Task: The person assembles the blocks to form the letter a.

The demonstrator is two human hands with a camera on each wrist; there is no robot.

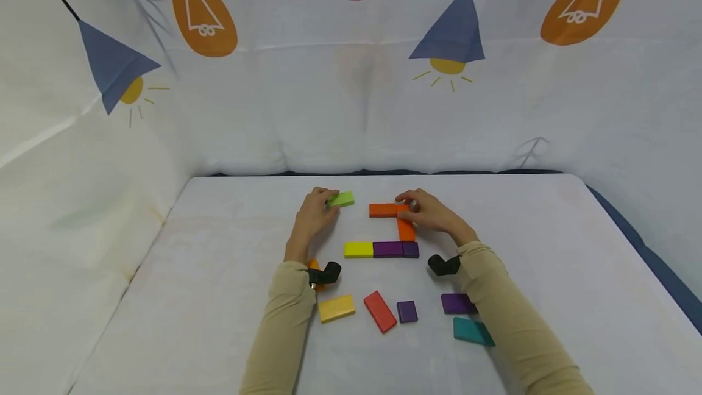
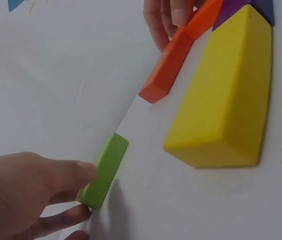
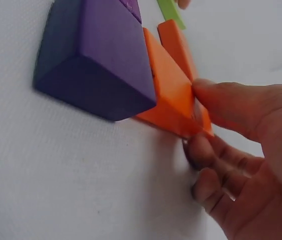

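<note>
In the head view my left hand (image 1: 314, 217) pinches a light green block (image 1: 343, 199) at its left end. The left wrist view shows the thumb on one face of this green block (image 2: 106, 170) and a fingertip under its near end. My right hand (image 1: 436, 212) grips an upright-running orange block (image 1: 406, 230) at its far end, thumb on it. That block meets a second orange block (image 1: 382, 210) lying crosswise. Below them a yellow block (image 1: 359, 250), a purple block (image 1: 387, 250) and a small dark purple block (image 1: 411, 250) lie end to end, touching the orange one.
Nearer on the white table (image 1: 219, 297) lie a golden yellow block (image 1: 337, 308), a red block (image 1: 380, 311), a small purple square (image 1: 407, 311), a purple block (image 1: 457, 303) and a teal block (image 1: 473, 331). The left wrist partly covers an orange piece (image 1: 314, 264). A printed curtain (image 1: 318, 108) hangs behind.
</note>
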